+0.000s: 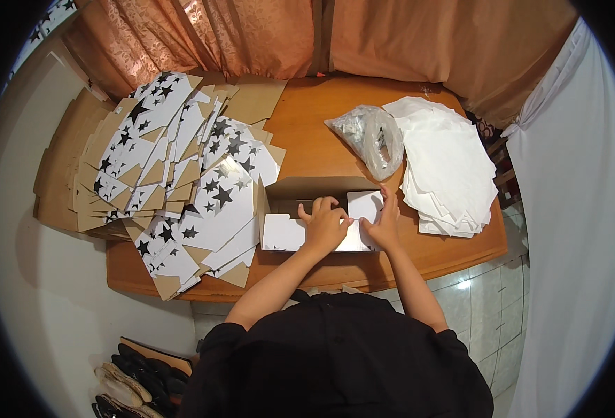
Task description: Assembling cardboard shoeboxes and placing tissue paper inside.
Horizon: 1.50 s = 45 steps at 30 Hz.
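Note:
In front of me on the table a cardboard box (285, 232) stands partly folded, white on its near panel and side flap, brown inside. Its brown back panel (314, 185) rises on the far side. My left hand (326, 224) reaches over the near panel with bent fingers gripping it, some fingertips inside the box. At the right end my right hand (387, 224) pinches the corner, thumb on the near panel and fingers up along the side. A white flap (364, 204) shows beside those fingers. Both thumbs lie close together.
Flat star-printed cardboard sheets (213, 202) are heaped on the left of the wooden table (307, 132). A clear plastic bag (370, 139) lies beyond the box, beside a stack of white paper sheets (447, 167). Shoes (144, 376) are at lower left; curtains (405, 42) hang behind.

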Tool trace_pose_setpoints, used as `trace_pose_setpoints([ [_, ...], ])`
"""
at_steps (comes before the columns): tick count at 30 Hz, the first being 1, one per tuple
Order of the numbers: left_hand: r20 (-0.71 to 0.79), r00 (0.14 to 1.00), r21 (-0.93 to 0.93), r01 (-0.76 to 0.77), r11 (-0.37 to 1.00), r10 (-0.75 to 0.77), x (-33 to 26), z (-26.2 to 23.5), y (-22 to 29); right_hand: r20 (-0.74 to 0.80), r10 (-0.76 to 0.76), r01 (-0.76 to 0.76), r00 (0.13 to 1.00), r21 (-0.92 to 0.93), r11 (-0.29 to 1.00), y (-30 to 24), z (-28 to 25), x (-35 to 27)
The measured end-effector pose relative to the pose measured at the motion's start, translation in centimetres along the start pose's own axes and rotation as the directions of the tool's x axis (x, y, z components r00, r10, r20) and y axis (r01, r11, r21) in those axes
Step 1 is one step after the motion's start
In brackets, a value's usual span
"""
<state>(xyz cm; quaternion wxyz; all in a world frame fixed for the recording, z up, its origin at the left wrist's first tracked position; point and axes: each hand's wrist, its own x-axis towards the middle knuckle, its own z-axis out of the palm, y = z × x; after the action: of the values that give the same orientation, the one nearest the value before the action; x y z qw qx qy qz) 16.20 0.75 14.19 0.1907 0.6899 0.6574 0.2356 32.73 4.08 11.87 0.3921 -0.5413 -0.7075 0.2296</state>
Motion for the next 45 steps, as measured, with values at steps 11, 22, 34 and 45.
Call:
trace_pose_setpoints([
  [11,-0.750,0.493,0.154,-0.517,0.842,0.440,-5.9,-6.2,-4.9,-0.128,-0.052,0.060,0.990,0.064,0.996,0.6,0.2,-1.1],
  [22,0.041,0.945,-0.773,0.236,0.589,-0.326,-1.7,-6.3,-13.7,0.124,0.072,-0.042,0.990,-0.228,0.973,-0.3,0.3,0.2],
  [34,-0.012,0.945,-0.508,0.275,0.816,-0.326,-2.0,-2.8,-16.0,0.039,-0.022,0.024,0.999,-0.066,0.997,0.0,0.1,-0.2],
  [45,-0.212,0.952,-0.025,0.220,0.975,-0.220,-0.8,-6.3,-9.2,0.045,0.091,-0.072,0.995,-0.310,0.948,-1.8,0.1,0.1],
])
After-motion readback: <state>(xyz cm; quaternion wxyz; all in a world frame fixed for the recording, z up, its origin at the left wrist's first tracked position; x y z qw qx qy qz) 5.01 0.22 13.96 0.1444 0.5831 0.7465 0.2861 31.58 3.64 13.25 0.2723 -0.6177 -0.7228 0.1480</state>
